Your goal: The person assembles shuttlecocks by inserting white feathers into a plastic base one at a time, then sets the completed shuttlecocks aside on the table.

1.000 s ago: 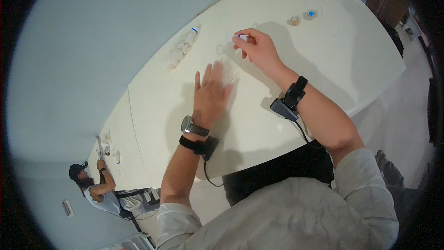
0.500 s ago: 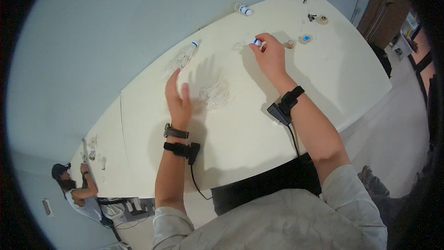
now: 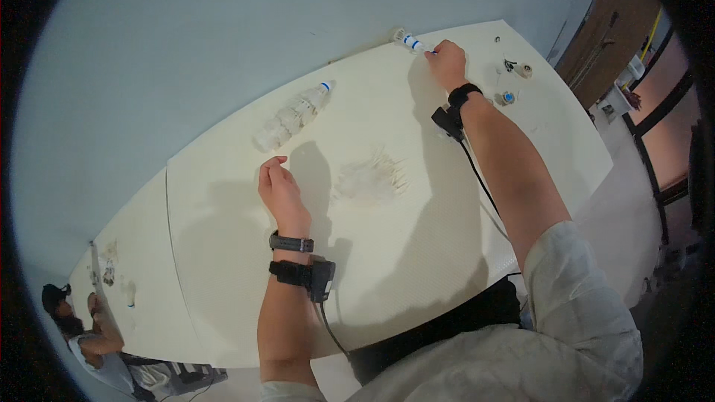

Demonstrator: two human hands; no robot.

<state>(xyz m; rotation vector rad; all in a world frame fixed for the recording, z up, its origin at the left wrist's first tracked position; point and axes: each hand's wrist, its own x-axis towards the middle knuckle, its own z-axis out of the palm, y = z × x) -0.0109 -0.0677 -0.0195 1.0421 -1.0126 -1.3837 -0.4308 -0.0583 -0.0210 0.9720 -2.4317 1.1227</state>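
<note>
Your right hand (image 3: 449, 65) is bending its fingers together at the right end of a white, blue-banded cylinder (image 3: 408, 39) by the far edge, whether grasping anything one cannot tell. Your left hand (image 3: 281, 192), loosely curled and released, is resting or hovering just nearer than a clear plastic bottle with a blue-ringed cap (image 3: 292, 115), lying far left; a loose heap of thin white strips (image 3: 372, 179) is lying to that hand's right.

Lit softly, rather dimly. Shadowed across table (image 3: 223, 305) — just right of left fingers (image 3: 272, 164), also below right fingers (image 3: 439, 53). Washed out at pale pile (image 3: 369, 179) between both. Bent, black-rimmed far beyond fingers.
</note>
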